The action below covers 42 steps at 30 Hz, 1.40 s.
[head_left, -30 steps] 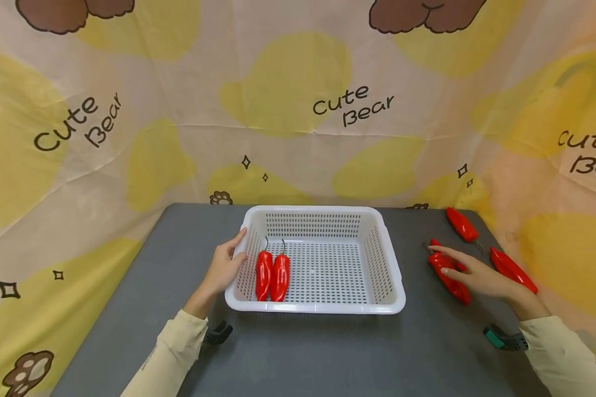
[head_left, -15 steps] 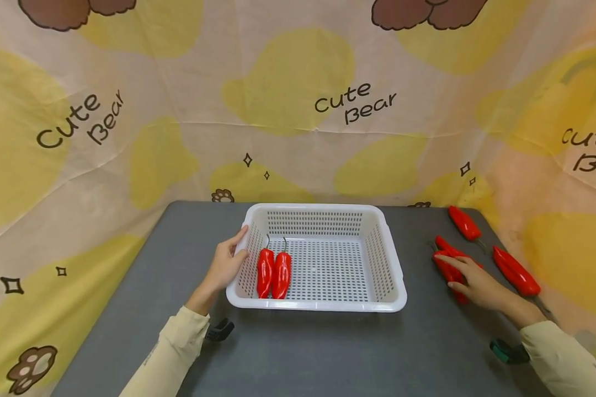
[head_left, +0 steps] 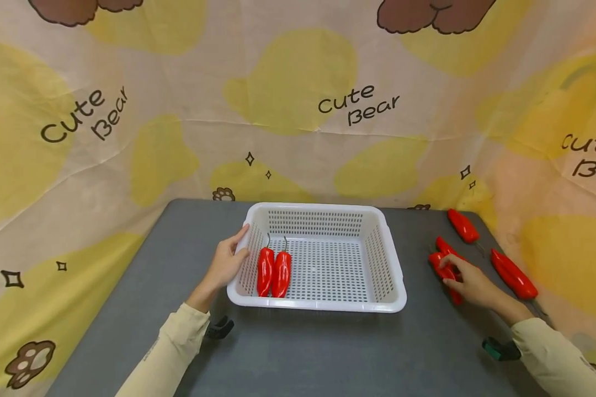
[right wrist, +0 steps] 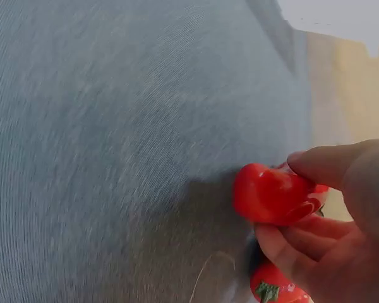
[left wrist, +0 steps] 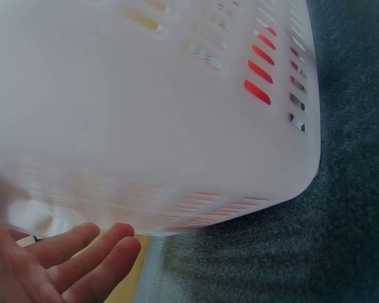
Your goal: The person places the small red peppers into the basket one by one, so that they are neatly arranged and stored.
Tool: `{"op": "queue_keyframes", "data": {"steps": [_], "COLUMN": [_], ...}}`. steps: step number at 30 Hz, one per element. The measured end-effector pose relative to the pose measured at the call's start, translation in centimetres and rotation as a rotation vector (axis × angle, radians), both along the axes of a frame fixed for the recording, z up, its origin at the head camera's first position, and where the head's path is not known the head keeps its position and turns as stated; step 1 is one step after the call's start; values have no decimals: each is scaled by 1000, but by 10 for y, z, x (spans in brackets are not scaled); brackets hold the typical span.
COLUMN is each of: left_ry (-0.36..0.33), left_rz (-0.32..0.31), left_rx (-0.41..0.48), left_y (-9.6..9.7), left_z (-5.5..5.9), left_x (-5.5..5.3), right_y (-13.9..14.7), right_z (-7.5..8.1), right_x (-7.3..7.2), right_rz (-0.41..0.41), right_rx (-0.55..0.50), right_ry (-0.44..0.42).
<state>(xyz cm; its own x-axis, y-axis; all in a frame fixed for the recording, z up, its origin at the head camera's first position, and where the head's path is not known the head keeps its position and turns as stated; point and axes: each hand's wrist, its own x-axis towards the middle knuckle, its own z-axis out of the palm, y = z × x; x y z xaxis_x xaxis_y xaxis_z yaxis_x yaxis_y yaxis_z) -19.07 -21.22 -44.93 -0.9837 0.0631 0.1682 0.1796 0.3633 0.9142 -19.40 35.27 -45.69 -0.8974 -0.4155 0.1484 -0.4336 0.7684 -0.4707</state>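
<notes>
A white plastic basket (head_left: 318, 305) stands on the grey table, with two red peppers (head_left: 281, 274) lying side by side in its left part. My left hand (head_left: 224, 266) holds the basket's left rim, thumb on top; in the left wrist view its fingers (left wrist: 104, 265) lie along the outer wall. To the right of the basket, my right hand (head_left: 473, 284) pinches a red pepper (right wrist: 265, 194) between thumb and fingers. That pepper appears still low at the table. Just behind it lies another red pepper (head_left: 446, 247), partly covered by the hand.
Two more red peppers lie farther right: one at the back (head_left: 463, 226), one near the right table edge (head_left: 514, 274). A printed cloth (head_left: 288, 82) hangs behind and around the grey table (head_left: 318, 353).
My right hand has shifted from lying over the peppers to curling its fingers round the nearer one, uncovering the pepper behind. My left hand stays on the basket rim.
</notes>
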Motion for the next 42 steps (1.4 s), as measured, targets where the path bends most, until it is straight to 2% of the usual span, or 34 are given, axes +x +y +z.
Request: {"op": "queue_keyframes", "data": {"steps": [4, 9, 11, 16, 18, 23, 27, 34, 42], "left_ry": [-1, -9, -11, 3, 10, -5, -17, -10, 3], "left_rz": [-1, 6, 6, -2, -4, -6, -2, 23, 13], "left_rx": [-5, -6, -4, -10, -9, 11, 10, -33, -32], "left_y": [1, 2, 1, 1, 1, -1, -2, -4, -1], "left_z": [1, 1, 1, 1, 1, 0, -1, -3, -3], "left_x": [-1, 0, 0, -2, -2, -2, 0, 4, -1], "right_y": [2, -1, -3, -10, -15, -39, -67, -113, -158], "right_z": [7, 23, 30, 48, 53, 69, 81, 91, 106], "right_x": [1, 1, 2, 0, -2, -9, -16, -34, -55], "right_rz": [3, 35, 26, -59, -74, -54, -6, 145, 224], "right_rx": [-117, -233, -276, -377, -410, -432, -471, -543, -558], "right_ry": [-27, -65, -112, -310, -356, -353, -356, -380, -421]}}
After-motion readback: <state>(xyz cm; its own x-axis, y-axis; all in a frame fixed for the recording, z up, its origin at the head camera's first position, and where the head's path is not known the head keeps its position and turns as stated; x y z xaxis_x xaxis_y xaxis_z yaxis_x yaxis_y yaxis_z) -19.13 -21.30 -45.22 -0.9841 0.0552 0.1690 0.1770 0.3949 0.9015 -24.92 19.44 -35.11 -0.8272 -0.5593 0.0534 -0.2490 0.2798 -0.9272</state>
